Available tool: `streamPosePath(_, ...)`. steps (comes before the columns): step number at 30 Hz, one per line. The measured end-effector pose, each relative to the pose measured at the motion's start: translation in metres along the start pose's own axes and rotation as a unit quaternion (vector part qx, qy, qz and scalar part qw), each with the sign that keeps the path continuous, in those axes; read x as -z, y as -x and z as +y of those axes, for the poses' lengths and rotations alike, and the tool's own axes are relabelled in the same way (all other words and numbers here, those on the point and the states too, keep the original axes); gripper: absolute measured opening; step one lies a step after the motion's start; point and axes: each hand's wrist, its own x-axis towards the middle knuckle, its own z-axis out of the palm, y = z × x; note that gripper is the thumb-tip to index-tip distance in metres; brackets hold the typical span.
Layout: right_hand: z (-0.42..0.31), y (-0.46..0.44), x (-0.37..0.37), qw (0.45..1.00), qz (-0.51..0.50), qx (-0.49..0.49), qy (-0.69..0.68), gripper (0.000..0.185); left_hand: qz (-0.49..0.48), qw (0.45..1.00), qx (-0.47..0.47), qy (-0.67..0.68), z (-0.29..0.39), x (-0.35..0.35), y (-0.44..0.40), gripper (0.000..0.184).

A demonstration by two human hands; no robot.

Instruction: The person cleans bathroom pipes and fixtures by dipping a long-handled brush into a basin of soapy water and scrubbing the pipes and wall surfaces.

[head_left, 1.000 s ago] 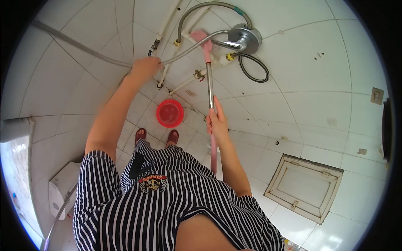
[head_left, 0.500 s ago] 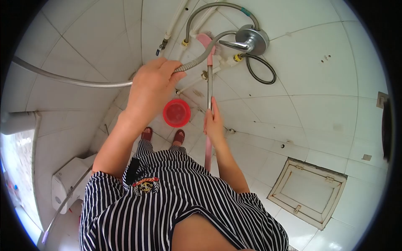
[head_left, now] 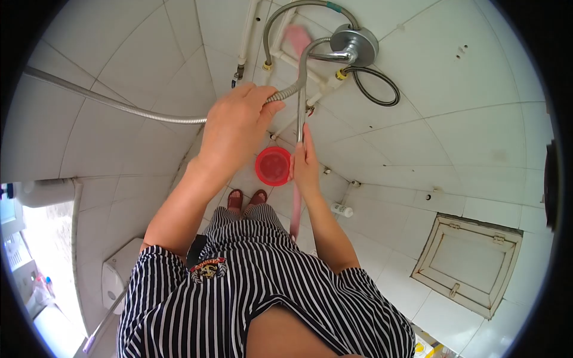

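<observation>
plainly, one left hand (head_left: pixel 234 128) curled round one metal hose (head_left: pixel 173 119), one right hand (head_left: pixel 306 170) round one pink brush (head_left: pixel 301 113)

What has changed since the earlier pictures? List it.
The left hand came closer to the camera with the metal hose, which now bends more sharply near the valve. The pink brush head, now blurred, appears slightly higher beside it. The feet stand closer together. Unchanged: left hand on the hose, right hand on the brush handle, red basin on the floor.
</observation>
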Motion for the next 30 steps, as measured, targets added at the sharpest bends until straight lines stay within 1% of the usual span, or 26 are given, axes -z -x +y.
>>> streamPosePath(2, 0.000, -0.006, 0.002, 1.000, -0.006, 0.000, -0.013, 0.055, 0.016, 1.000, 0.001, -0.013, 0.007, 0.000, -0.001, 0.019)
streamPosePath(4, 0.010, -0.014, 0.002, 0.999, -0.002, 0.007, -0.034, 0.055, -0.017, 1.000, 0.020, -0.005, 0.015, 0.002, -0.006, 0.019)
streamPosePath(5, 0.029, -0.018, 0.010, 1.000, -0.005, -0.014, -0.022, 0.055, -0.025, 0.999, 0.021, -0.011, 0.016, -0.005, -0.010, 0.019)
streamPosePath(7, 0.034, -0.014, 0.010, 0.999, -0.007, -0.034, -0.015, 0.055, -0.028, 0.999, 0.001, -0.027, 0.015, -0.008, -0.010, 0.024)
streamPosePath(9, 0.031, -0.011, 0.010, 0.999, -0.004, -0.046, 0.014, 0.054, -0.028, 0.999, -0.016, -0.026, 0.013, -0.012, -0.009, 0.022)
streamPosePath(10, 0.028, -0.014, 0.009, 0.999, -0.004, -0.043, 0.011, 0.054, -0.019, 0.999, -0.029, -0.025, 0.014, -0.012, -0.011, 0.019)
streamPosePath(12, 0.026, -0.015, 0.005, 0.999, 0.020, 0.025, 0.015, 0.053, -0.033, 0.999, -0.029, -0.020, 0.022, -0.008, -0.013, 0.020)
streamPosePath(14, 0.025, -0.016, 0.003, 0.999, 0.029, 0.031, 0.025, 0.053, -0.047, 0.998, -0.028, -0.014, 0.026, -0.004, -0.017, 0.020)
streamPosePath(16, 0.032, -0.012, 0.006, 0.998, 0.047, 0.035, 0.034, 0.053, -0.097, 0.995, -0.029, -0.015, 0.030, -0.002, -0.023, 0.026)
streamPosePath(18, 0.040, -0.007, 0.008, 0.997, 0.039, -0.038, 0.048, 0.052, -0.099, 0.993, -0.057, -0.015, 0.030, -0.005, -0.027, 0.026)
streamPosePath(19, 0.037, -0.003, 0.009, 0.997, 0.043, -0.037, 0.044, 0.052, -0.099, 0.992, -0.078, -0.015, 0.031, -0.006, -0.028, 0.026)
streamPosePath(22, 0.021, 0.006, 0.012, 0.996, 0.070, -0.044, 0.027, 0.051, -0.117, 0.989, -0.088, -0.012, 0.040, -0.007, -0.033, 0.026)
streamPosePath(24, 0.011, 0.005, 0.015, 0.994, 0.103, 0.025, 0.011, 0.051, -0.135, 0.986, -0.098, -0.014, 0.050, -0.006, -0.037, 0.026)
streamPosePath(26, 0.021, 0.007, 0.014, 0.993, 0.115, 0.015, 0.008, 0.052, -0.154, 0.982, -0.106, -0.016, 0.054, -0.006, -0.042, 0.026)
streamPosePath(28, 0.038, 0.008, 0.019, 0.992, 0.124, 0.005, 0.003, 0.052, -0.140, 0.979, -0.146, 0.002, 0.057, -0.014, -0.047, 0.025)
streamPosePath(30, 0.048, 0.017, 0.023, 0.992, 0.125, -0.018, 0.012, 0.052, -0.157, 0.977, -0.146, 0.002, 0.061, -0.012, -0.048, 0.025)
